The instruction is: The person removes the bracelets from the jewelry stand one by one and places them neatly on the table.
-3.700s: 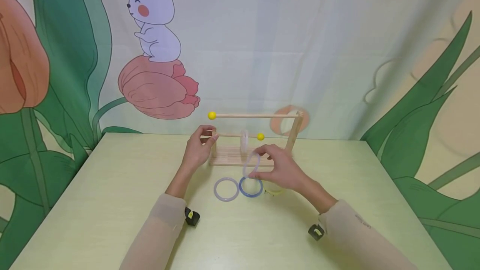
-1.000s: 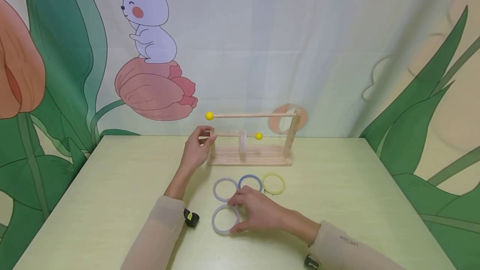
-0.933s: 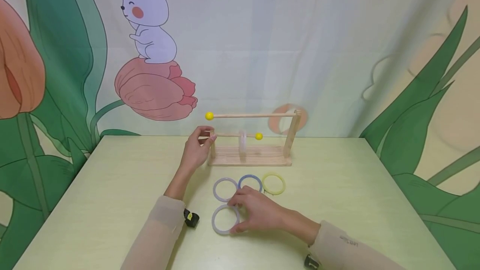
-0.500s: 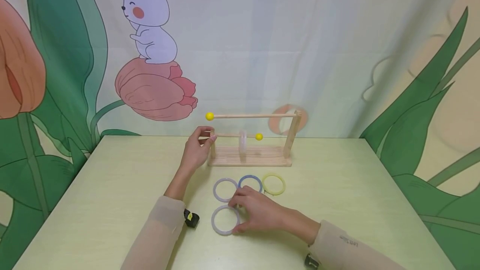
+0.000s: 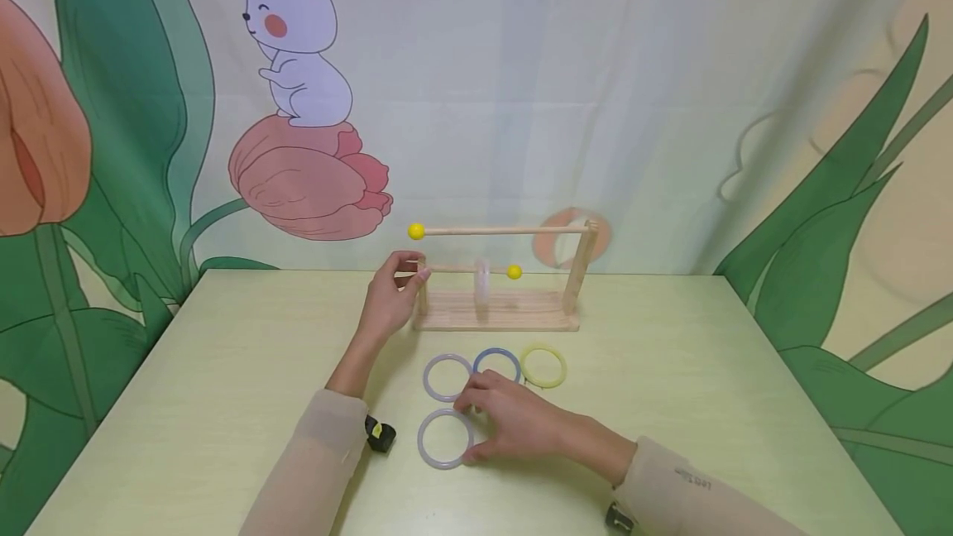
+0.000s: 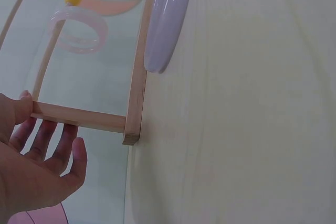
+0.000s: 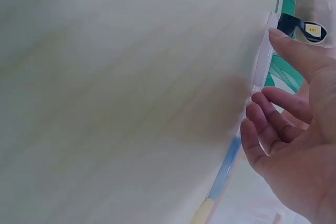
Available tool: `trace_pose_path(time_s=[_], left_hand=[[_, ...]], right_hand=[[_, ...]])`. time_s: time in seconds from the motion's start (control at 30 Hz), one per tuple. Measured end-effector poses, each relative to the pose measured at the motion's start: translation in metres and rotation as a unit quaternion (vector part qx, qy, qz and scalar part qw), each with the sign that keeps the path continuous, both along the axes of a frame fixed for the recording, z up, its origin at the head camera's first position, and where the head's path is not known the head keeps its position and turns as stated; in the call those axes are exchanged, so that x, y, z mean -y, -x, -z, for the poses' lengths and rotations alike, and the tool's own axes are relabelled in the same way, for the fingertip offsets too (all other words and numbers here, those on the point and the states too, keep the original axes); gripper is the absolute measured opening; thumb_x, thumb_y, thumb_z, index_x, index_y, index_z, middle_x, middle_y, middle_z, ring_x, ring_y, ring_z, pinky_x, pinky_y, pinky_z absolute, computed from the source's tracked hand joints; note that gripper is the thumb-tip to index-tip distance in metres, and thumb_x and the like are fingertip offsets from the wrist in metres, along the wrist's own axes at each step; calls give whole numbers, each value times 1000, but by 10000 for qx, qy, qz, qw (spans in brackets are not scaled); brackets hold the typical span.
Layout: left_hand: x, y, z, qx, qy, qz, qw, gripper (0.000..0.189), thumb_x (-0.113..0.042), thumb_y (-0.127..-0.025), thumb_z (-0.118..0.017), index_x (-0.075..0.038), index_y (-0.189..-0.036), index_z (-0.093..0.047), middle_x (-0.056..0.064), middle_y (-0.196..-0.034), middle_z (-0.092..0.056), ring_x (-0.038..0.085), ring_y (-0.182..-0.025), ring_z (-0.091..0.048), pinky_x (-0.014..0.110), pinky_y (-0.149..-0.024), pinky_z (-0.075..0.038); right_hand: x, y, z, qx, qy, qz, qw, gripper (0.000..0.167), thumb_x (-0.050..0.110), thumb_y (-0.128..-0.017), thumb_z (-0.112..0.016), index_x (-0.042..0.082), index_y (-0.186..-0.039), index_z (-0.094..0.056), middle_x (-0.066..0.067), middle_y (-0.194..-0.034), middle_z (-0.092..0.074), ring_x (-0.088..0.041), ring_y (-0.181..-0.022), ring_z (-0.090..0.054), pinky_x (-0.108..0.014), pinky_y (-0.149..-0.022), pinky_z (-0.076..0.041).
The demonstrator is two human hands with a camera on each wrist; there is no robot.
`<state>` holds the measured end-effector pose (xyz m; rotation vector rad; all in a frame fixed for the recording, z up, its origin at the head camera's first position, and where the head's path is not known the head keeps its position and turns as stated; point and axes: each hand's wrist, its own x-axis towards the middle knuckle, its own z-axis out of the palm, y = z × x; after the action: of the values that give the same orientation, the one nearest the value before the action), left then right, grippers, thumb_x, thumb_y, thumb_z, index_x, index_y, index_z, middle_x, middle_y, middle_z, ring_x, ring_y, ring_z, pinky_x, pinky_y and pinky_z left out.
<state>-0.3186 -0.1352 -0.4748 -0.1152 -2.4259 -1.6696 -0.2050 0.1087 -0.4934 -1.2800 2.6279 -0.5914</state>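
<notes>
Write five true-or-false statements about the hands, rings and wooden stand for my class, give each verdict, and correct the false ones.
1. The left hand grips the shorter post of the wooden stand. True.
2. The blue ring lies between the rear lilac ring and the yellow ring. True.
3. Both hands grip the wooden stand. False: the right hand is beside the front lilac ring.
4. The yellow ring hangs on the wooden stand. False: it lies on the table.
5. The upper rod carries no ring. True.
</notes>
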Motion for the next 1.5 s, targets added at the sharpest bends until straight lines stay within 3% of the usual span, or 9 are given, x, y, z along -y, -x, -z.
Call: trace_pose_path(time_s=[0.37, 0.63, 0.87, 1.0, 1.2, 1.4, 1.5], left_hand=[[1, 1, 0, -42, 18, 2, 10000, 33, -30, -108, -66, -17, -138, -61, 11, -136, -64, 37, -123, -64, 52, -104, -53], [0, 1, 1, -61, 8, -21, 10000, 32, -29, -108, -66, -16, -137, -61, 12, -135, -64, 38, -123, -64, 51, -104, -53], [0, 1, 1, -24, 30, -34, 10000, 32, -30, -108, -65, -17, -137, -61, 11, -135, -64, 38, -123, -64, 51, -105, -53], [0, 1, 1, -32, 27, -31, 10000, 32, -30, -108, -65, -17, -137, -61, 11, -136, -63, 37, -123, -64, 51, -105, -53], [1, 1, 0, -21, 14, -16, 10000, 33, -31, -108, -65, -17, -137, -61, 10, -136, -63, 37, -124, -64, 51, -105, -53], [0, 0, 0, 7, 31, -10, 10000, 33, -29, -108, -66, -17, -138, -61, 11, -136, -63, 38, -123, -64, 51, -106, -52], [0, 0, 0, 3, 27, -2, 10000, 33, -30, -108, -66, -18, -138, -61, 11, -136, -63, 38, -124, -64, 51, -106, -53]], right_hand=[[-5, 8, -14, -16, 365, 139, 9992, 58, 37, -80, -95, 9, -126, -73, 4, -119, -62, -12, -106, -58, -26, -94, -52], [-12, 26, -28, -137, 770, 196, 9967, 60, 37, -82, -94, 5, -128, -71, -4, -120, -67, -20, -108, -63, -32, -93, -55], [-20, 44, -47, -273, 1158, 482, 9917, 55, 28, -83, -94, 7, -128, -70, -7, -125, -67, -25, -109, -65, -41, -92, -57], [-23, 55, -57, -607, 1364, 702, 9863, 58, 26, -82, -95, 8, -131, -69, -7, -128, -66, -24, -113, -63, -42, -92, -56], [-25, 75, -69, -1358, 1585, 941, 9734, 63, 27, -82, -95, 5, -134, -67, -8, -131, -65, -28, -121, -59, -45, -103, -52], [-22, 92, -66, -2091, 1681, 1028, 9578, 68, 26, -79, -96, 1, -135, -67, -11, -133, -65, -33, -124, -55, -52, -108, -43], [-19, 99, -65, -2234, 1572, 1131, 9553, 73, 27, -79, -96, 2, -140, -64, -12, -138, -62, -34, -128, -53, -53, -108, -42]])
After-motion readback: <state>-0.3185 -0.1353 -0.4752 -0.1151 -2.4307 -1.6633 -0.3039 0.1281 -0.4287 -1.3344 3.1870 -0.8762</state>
